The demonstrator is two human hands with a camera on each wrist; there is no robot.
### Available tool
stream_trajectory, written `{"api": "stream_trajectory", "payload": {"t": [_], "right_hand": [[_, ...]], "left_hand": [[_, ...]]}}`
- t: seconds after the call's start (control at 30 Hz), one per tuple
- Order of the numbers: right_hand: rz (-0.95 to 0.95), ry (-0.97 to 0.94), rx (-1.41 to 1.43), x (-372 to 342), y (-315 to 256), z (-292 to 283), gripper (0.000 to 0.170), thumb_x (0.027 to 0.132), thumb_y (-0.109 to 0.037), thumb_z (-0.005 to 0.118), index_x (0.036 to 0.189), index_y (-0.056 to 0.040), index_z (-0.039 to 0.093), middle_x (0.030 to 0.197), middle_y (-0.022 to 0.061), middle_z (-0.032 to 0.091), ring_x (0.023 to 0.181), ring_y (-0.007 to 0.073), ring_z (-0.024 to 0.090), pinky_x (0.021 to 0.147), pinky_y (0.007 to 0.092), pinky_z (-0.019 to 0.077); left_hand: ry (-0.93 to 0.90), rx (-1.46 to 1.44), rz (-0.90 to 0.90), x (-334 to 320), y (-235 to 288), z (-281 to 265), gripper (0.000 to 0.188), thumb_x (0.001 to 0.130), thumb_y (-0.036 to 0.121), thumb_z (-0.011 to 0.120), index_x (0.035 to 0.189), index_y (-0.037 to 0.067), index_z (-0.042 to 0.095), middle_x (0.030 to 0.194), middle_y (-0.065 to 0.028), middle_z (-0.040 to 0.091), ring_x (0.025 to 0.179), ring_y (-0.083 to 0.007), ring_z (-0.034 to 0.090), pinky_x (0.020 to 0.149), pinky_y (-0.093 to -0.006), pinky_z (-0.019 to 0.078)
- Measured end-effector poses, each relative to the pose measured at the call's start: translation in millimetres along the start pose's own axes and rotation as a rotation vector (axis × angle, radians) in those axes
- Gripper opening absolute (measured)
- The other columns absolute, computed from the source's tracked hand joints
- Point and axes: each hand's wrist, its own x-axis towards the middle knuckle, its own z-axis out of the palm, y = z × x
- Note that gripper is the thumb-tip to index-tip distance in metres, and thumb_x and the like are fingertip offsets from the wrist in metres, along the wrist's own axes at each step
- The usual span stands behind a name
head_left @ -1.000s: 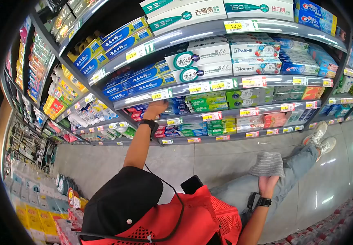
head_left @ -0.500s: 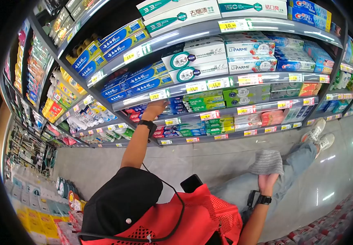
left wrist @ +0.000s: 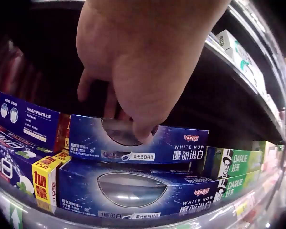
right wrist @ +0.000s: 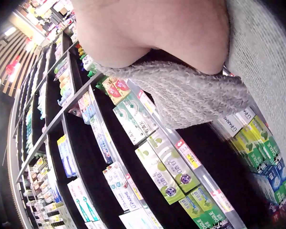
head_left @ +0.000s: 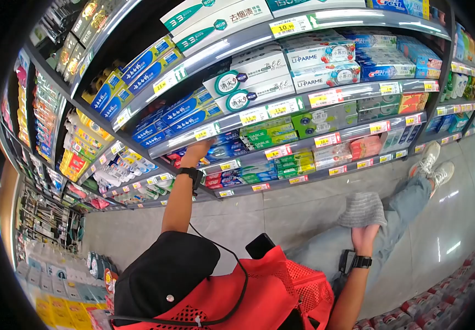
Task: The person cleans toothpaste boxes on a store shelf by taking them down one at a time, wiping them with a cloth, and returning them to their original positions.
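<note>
The upper blue carton (left wrist: 176, 143) and lower blue carton (left wrist: 81, 183), at the centre of the left wrist view, are faced in smooth, glossy printed paperboard. The grey cloth (right wrist: 181, 93) is finished matt, rough and ribbed. Light is reflected by the smooth, glossy floor (head_left: 287, 203). At lower left of the head view, the black cap (head_left: 163, 269) is made of matt cloth; the red vest (head_left: 298, 275) is partly formed of open mesh.

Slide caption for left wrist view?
Left hand, thumb against the front of the upper blue toothpaste box, matching lower box beneath.
</note>
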Motion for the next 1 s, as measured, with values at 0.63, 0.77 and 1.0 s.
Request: {"api": "stream_trajectory", "payload": {"t": [0.63, 0.77, 1.0], "right_hand": [[-0.006, -0.018, 0.038, 1.8, 2.1, -4.5, 0.044, 0.106, -0.039, 0.044, 0.137, -0.0104, 0.055, 0.139, 0.0052, 0.059, 0.125, 0.0245, 0.055, 0.108, 0.0419, 0.0433], [-0.004, -0.045, 0.025, 2.7, 2.2, -3.3, 0.044, 0.107, -0.041, 0.044, 0.138, -0.0116, 0.054, 0.138, 0.0026, 0.057, 0.124, 0.0226, 0.054, 0.106, 0.0407, 0.0432], [0.004, 0.013, 0.043, 1.2, 2.9, -3.8, 0.044, 0.107, -0.041, 0.044, 0.139, -0.0117, 0.053, 0.138, 0.0028, 0.057, 0.124, 0.0224, 0.055, 0.107, 0.0407, 0.0432]], "left_hand": [[-0.084, 0.001, 0.058, -14.0, 25.9, -15.6, 0.048, 0.091, 0.024, 0.068, 0.137, 0.013, 0.058, 0.136, -0.0189, 0.059, 0.127, -0.0392, 0.053, 0.105, -0.047, 0.0435], [-0.163, -0.061, 0.017, -12.2, 26.2, -20.9, 0.051, 0.091, 0.024, 0.068, 0.139, 0.013, 0.057, 0.138, -0.02, 0.058, 0.13, -0.0393, 0.051, 0.106, -0.0465, 0.0424], [-0.206, -0.135, -0.156, 22.0, 21.0, -23.2, 0.059, 0.097, 0.046, 0.059, 0.145, 0.013, 0.052, 0.151, -0.0155, 0.049, 0.138, -0.0361, 0.046, 0.114, -0.0437, 0.0358]]}}
